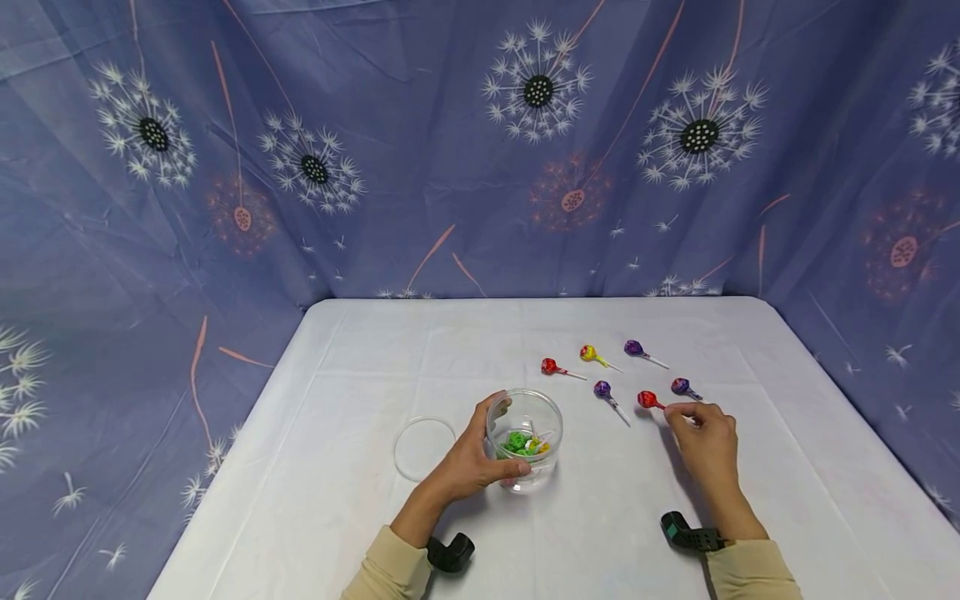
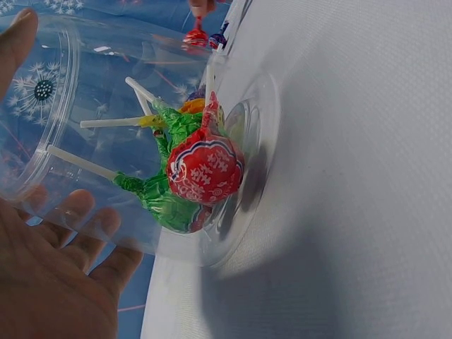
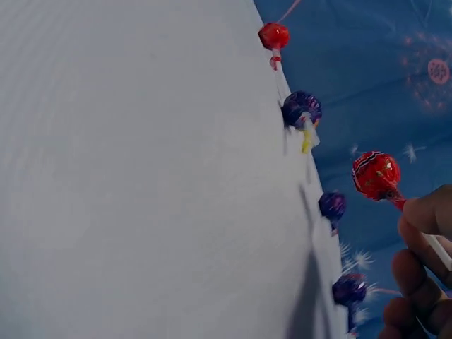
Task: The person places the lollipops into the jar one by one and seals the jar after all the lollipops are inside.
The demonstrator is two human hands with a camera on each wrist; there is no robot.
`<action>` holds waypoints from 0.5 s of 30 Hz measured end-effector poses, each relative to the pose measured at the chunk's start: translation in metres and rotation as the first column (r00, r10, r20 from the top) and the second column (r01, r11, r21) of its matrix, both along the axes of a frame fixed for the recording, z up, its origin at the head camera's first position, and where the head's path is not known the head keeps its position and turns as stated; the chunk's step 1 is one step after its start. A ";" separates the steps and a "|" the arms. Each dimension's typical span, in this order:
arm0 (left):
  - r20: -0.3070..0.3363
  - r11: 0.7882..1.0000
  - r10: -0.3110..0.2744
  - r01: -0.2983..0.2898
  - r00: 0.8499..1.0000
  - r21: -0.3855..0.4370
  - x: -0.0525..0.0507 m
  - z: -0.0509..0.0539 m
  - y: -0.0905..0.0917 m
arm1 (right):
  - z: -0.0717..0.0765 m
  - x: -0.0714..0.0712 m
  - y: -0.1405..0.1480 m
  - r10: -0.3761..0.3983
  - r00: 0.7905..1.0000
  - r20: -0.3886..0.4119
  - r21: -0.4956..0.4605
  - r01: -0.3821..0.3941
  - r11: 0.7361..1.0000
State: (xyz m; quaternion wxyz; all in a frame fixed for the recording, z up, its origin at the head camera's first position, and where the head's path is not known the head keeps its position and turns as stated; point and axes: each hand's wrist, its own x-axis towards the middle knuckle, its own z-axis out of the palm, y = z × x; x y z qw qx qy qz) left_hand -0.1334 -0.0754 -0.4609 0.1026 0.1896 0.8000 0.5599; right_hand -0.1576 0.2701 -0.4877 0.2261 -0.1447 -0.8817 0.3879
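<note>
My left hand (image 1: 468, 462) grips a clear plastic jar (image 1: 556, 429) round its side, thumb in front and fingers behind. Several wrapped lollipops lie inside, among them a green lollipop (image 1: 516, 442); the left wrist view also shows a red lollipop (image 2: 205, 169) there, sticks pointing towards the mouth. The jar has no lid on it. To the right, my right hand (image 1: 708, 437) pinches a red lollipop (image 3: 376, 175) by its stick, just under the wrapped head. That lollipop is held above the cloth in the right wrist view.
Beyond the hands lie a red lollipop (image 1: 550, 367), a yellow lollipop (image 1: 588, 353) and three purple ones, one purple lollipop (image 1: 680, 386) right behind the right hand. A clear round lid (image 1: 397, 446) lies left of the jar on the white tablecloth (image 1: 360, 358). A patterned curtain (image 1: 420, 167) hangs behind.
</note>
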 end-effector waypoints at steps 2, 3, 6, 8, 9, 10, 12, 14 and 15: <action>0.000 1.000 0.003 -0.003 1.000 -0.003 0.000 0.000 0.000 | 0.006 0.001 -0.003 0.005 1.000 -0.030 -0.010 -0.005 1.000; 0.000 1.000 0.003 -0.003 1.000 -0.005 0.000 0.000 0.000 | 0.008 0.001 -0.005 0.007 0.999 -0.044 -0.015 -0.007 1.000; 0.000 1.000 0.004 -0.004 1.000 -0.006 0.000 0.001 0.000 | 0.017 0.002 -0.011 0.010 0.997 -0.081 -0.026 -0.012 1.000; 0.002 1.000 0.003 -0.003 1.000 -0.006 0.000 0.000 0.000 | 0.023 0.002 -0.015 0.018 0.994 -0.103 -0.031 -0.022 0.999; 0.003 1.000 0.004 -0.004 1.000 -0.008 0.000 0.000 0.000 | 0.026 0.002 -0.017 0.023 0.993 -0.114 -0.039 -0.028 0.999; 0.003 1.000 0.004 -0.004 1.000 -0.010 0.000 0.000 0.000 | 0.030 0.003 -0.020 0.029 0.992 -0.122 -0.043 -0.035 0.998; 0.004 1.000 0.005 -0.005 1.000 -0.009 0.000 0.000 0.000 | 0.036 0.003 -0.026 0.043 0.990 -0.137 -0.056 -0.051 0.997; 0.006 1.000 0.005 -0.005 1.000 -0.011 0.000 -0.001 0.000 | 0.043 0.003 -0.031 0.060 0.986 -0.155 -0.080 -0.073 0.994; 0.007 1.000 0.004 -0.004 1.000 -0.010 0.000 -0.001 0.000 | 0.047 0.004 -0.035 0.068 0.984 -0.162 -0.092 -0.084 0.992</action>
